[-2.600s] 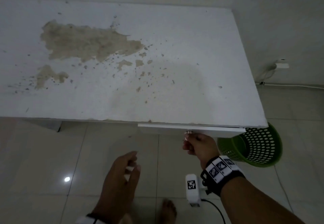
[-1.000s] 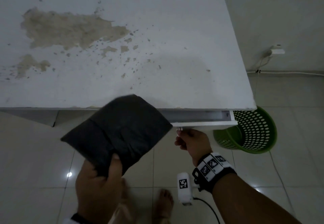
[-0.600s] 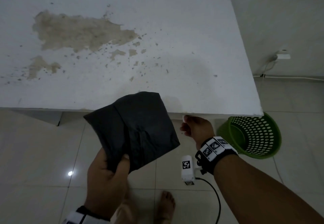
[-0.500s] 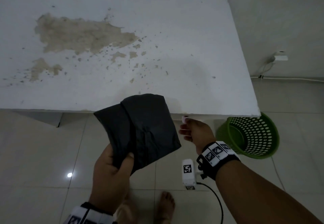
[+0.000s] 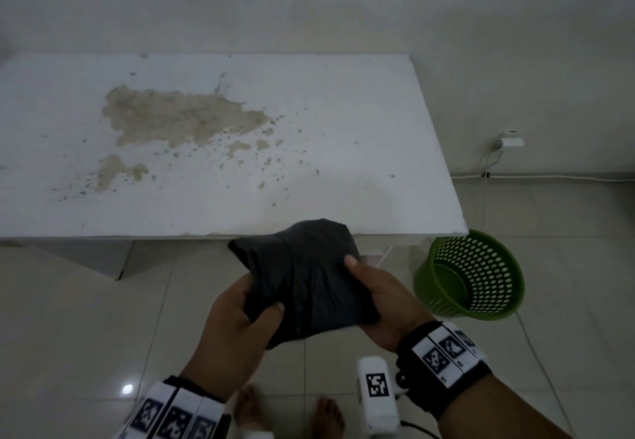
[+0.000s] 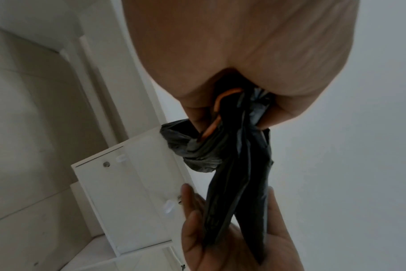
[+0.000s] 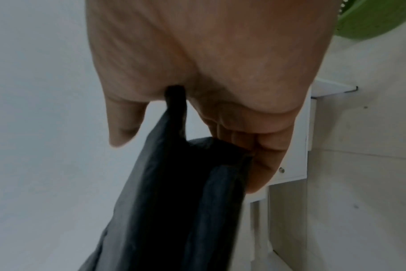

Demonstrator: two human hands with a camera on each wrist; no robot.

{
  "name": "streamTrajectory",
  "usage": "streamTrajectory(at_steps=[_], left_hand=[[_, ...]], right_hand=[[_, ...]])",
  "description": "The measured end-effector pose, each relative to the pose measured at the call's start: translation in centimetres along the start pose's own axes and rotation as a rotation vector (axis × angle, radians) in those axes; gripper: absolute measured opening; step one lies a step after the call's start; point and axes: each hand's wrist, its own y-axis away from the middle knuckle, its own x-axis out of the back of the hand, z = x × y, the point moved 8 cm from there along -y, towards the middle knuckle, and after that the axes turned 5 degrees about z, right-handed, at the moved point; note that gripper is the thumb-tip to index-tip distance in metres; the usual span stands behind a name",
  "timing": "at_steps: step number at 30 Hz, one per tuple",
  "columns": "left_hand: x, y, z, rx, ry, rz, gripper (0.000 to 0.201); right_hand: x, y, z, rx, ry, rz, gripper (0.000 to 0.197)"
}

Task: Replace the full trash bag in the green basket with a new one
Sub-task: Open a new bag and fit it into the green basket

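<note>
A folded black trash bag (image 5: pixel 302 280) hangs in front of me, just below the table's front edge, and both hands hold it. My left hand (image 5: pixel 240 311) grips its lower left part, thumb on top. My right hand (image 5: pixel 374 297) pinches its right edge with the thumb over it. In the left wrist view the black trash bag (image 6: pixel 239 165) runs from my left hand (image 6: pixel 232 102) down to the right hand (image 6: pixel 223 231). In the right wrist view the black trash bag (image 7: pixel 181 201) sits pinched in my right hand (image 7: pixel 186 132). The green basket (image 5: pixel 470 284) stands on the floor to the right, with no bag in it.
A white table (image 5: pixel 223 150) with a peeled, stained top fills the middle, its drawer front (image 6: pixel 132 201) shut. A wall socket with cables (image 5: pixel 508 145) sits at the right wall. My bare feet (image 5: pixel 326 418) stand on the tiled floor.
The left hand took the black bag out of the drawer. The right hand pushed the drawer shut, let go of its knob and now holds the bag's right edge. The view has tilted up.
</note>
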Motion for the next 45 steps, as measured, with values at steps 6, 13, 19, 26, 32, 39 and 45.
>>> streamTrajectory(at_steps=[6,13,19,26,32,39,45], left_hand=[[0.1,1.3,0.9,-0.019,-0.109,-0.070,0.048],[2.3,-0.1,-3.0,0.154,-0.199,0.143,0.048],[-3.3,2.2,2.1,0.168,0.273,-0.250,0.052],[-3.8,0.9,1.1,0.338,0.420,-0.017,0.021],[-6.4,1.0,2.0,0.356,0.396,-0.150,0.022],[-11.7,0.3,3.6,0.223,0.138,-0.044,0.049],[-19.3,3.2,7.6,-0.096,-0.066,0.018,0.041]], right_hand=[[-2.4,2.0,-1.9,0.156,0.133,0.020,0.042],[-2.2,7.0,-5.9,0.653,0.618,0.384,0.007],[-6.4,11.2,-5.4,1.102,1.104,0.281,0.023],[-4.0,14.2,-6.3,1.112,0.801,0.279,0.022],[2.6,13.7,-8.7,0.906,0.834,0.534,0.091],[9.3,17.1,-12.4,0.855,0.684,0.579,0.011],[15.6,20.9,-16.5,0.855,0.541,0.621,0.010]])
